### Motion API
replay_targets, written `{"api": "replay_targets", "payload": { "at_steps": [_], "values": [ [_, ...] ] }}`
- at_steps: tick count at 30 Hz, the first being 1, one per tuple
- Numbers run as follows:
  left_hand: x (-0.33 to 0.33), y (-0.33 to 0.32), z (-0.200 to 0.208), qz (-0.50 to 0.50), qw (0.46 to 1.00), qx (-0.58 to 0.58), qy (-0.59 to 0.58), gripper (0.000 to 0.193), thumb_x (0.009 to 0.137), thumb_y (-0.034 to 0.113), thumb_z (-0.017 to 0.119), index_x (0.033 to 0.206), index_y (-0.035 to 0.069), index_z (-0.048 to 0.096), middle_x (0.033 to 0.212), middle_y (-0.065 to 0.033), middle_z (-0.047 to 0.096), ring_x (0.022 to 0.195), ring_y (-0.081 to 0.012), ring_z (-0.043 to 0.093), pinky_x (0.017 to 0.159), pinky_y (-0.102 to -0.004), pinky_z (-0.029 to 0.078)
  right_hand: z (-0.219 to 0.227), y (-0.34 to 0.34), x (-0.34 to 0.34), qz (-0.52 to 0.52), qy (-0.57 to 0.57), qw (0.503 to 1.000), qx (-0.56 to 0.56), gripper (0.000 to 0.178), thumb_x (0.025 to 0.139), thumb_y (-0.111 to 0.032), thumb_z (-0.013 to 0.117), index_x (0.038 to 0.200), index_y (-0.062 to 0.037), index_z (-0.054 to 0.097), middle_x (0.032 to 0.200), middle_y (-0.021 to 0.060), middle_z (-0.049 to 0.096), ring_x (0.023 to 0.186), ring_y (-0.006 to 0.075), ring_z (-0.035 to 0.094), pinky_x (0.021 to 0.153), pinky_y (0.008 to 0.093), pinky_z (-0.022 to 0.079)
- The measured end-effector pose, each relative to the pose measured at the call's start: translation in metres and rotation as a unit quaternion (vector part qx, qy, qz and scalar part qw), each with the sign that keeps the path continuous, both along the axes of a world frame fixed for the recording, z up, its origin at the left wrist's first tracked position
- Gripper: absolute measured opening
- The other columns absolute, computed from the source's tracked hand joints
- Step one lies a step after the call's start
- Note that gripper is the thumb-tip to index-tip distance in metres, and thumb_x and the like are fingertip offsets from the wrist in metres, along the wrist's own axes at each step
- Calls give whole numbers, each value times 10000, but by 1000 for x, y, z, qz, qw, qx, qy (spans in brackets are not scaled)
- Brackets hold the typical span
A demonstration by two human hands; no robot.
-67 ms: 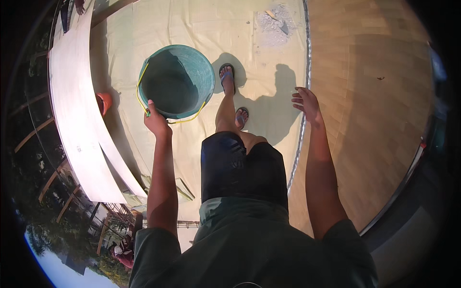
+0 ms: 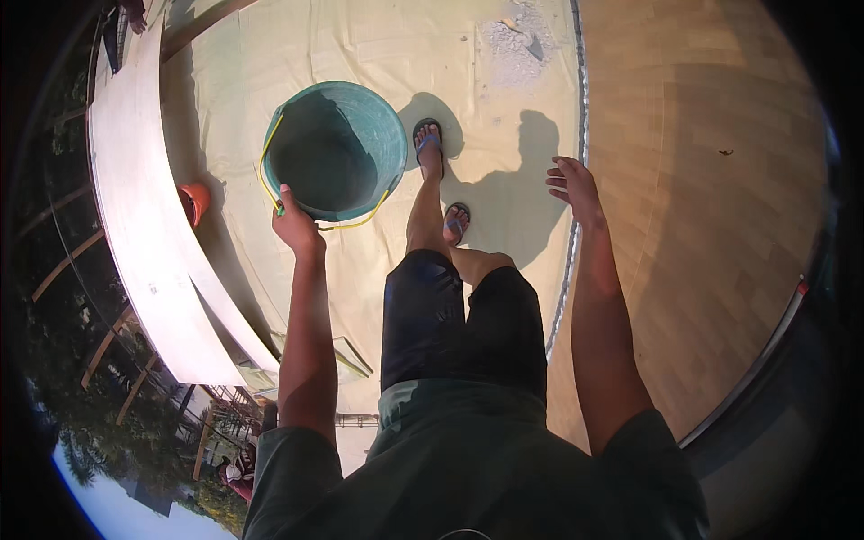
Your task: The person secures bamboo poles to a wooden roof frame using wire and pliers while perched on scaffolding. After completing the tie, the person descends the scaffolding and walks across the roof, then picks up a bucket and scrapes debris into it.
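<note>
My left hand (image 2: 299, 227) is closed round the yellow handle (image 2: 266, 160) of a large green bucket (image 2: 385, 135), close to a small green piece on it. The bucket's mouth faces up toward me, and much of its inside lies in dark shadow. Out to the right, my right hand (image 2: 576, 191) hangs with its fingers loosely bent and partly spread, holding nothing. It hovers above the border between the cream sheeting (image 2: 468, 310) and the wood-patterned floor (image 2: 720, 207). Both of my feet, in flip-flops, show between my hands.
Pale long boards (image 2: 144, 198) run along the left, beside an orange bucket (image 2: 194, 203). A patch of grey rubble (image 2: 517, 40) lies on the sheeting at the far right. Another person's hand (image 2: 136, 16) shows at the top left; a further person (image 2: 239, 475) is at the lower left.
The bucket and my left hand have shifted very slightly right in view. My grip on the handle and my free right hand look the same.
</note>
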State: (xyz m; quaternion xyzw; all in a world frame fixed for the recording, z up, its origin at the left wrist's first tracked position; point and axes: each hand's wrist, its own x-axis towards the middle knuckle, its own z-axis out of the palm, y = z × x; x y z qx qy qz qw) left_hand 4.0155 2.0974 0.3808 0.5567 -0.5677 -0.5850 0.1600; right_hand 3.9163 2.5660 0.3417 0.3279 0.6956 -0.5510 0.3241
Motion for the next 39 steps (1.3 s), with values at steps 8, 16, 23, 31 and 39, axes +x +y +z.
{"api": "replay_targets", "payload": {
  "at_steps": [8,16,23,31,39],
  "values": [
    [-235,16,-233,-248,956,-63,-147,367,906,346,671,793,-1,628,639,3,506,606,-112,452,588,-295,378,-391,-30,-71,231,-79,947,208,339,913,-269,564,1168,-45,583,972,129,653,926,307,659,830,414,534],
    [-297,39,-277,-321,941,-49,-97,382,892,380,686,788,17,628,577,28,500,451,-46,372,417,-228,265,-471,-75,-90,-32,109,950,290,378,825,-185,726,1104,-28,526,952,127,598,794,251,638,746,372,543],
    [-352,22,-289,-441,875,-58,-192,530,905,419,648,1038,-94,642,806,-106,644,734,-153,597,722,-289,480,-374,-143,-188,13,240,969,51,245,862,-155,691,1035,-24,576,912,76,642,704,191,608,630,338,505],
    [-352,-4,-286,-495,857,-59,-126,524,880,443,664,1016,-63,656,812,-90,672,703,-160,614,728,-275,482,-475,-157,-47,369,255,882,147,332,861,-192,622,1175,-181,514,1105,154,543,1072,343,572,844,457,491],
    [-296,-25,-283,-419,898,-76,-112,553,875,471,665,1052,-53,639,857,-99,652,799,-167,605,759,-289,469,-506,-146,-7,680,211,701,44,224,916,-168,485,1080,-41,570,1096,179,564,999,364,604,803,459,524]
  ]
}}
